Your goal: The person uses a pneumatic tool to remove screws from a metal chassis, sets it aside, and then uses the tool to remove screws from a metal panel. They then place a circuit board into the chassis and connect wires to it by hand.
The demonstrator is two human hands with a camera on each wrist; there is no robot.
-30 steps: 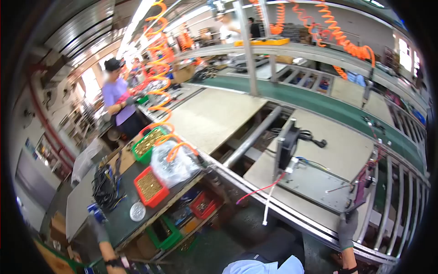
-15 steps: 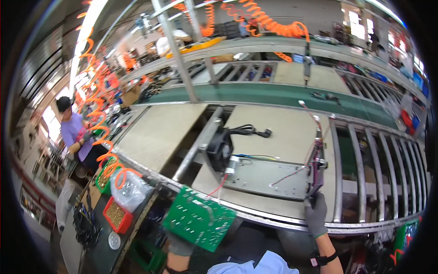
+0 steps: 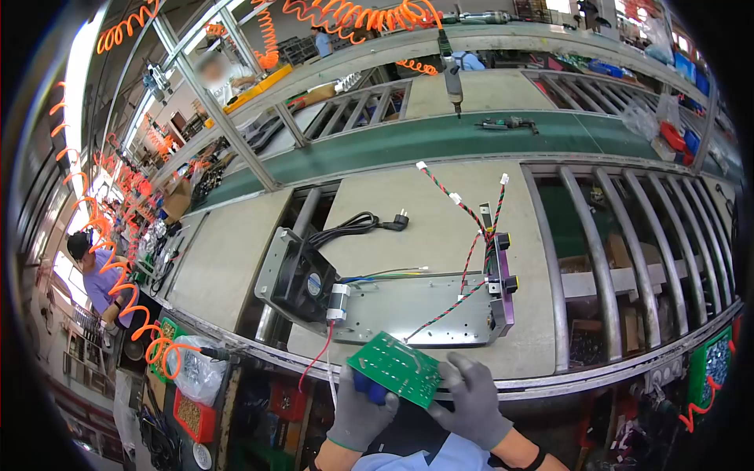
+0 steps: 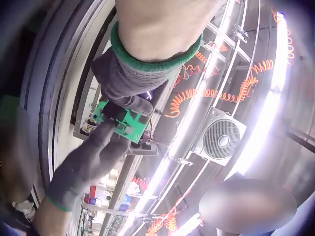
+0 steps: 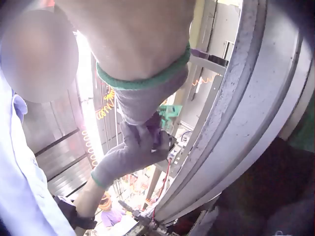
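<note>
A green circuit board (image 3: 395, 369) is held low in front of the body, near the front rail. My gloved left hand (image 3: 360, 420) grips its left side, and a dark blue thing (image 3: 369, 388) shows between that hand and the board. My gloved right hand (image 3: 477, 399) pinches the right edge, thumb below and fingers above. The left wrist view shows dark parts on the board's other face. Just beyond the board lies a metal chassis (image 3: 408, 318), with a black fan (image 3: 302, 281) upright at its left end and a purple panel (image 3: 500, 294) with twisted wires at its right.
The chassis sits on a pale board (image 3: 345, 200) over the rollers (image 3: 605, 259). A black power cord (image 3: 357, 226) lies behind it. An electric screwdriver (image 3: 452, 74) hangs from an orange coiled hose. At left stand a red screw bin (image 3: 194, 420) and a plastic bag (image 3: 200, 377).
My left hand has come from the side table at left to the front, bringing the circuit board. The right hand has left the purple panel and now holds the board's edge. The head view has swung right.
</note>
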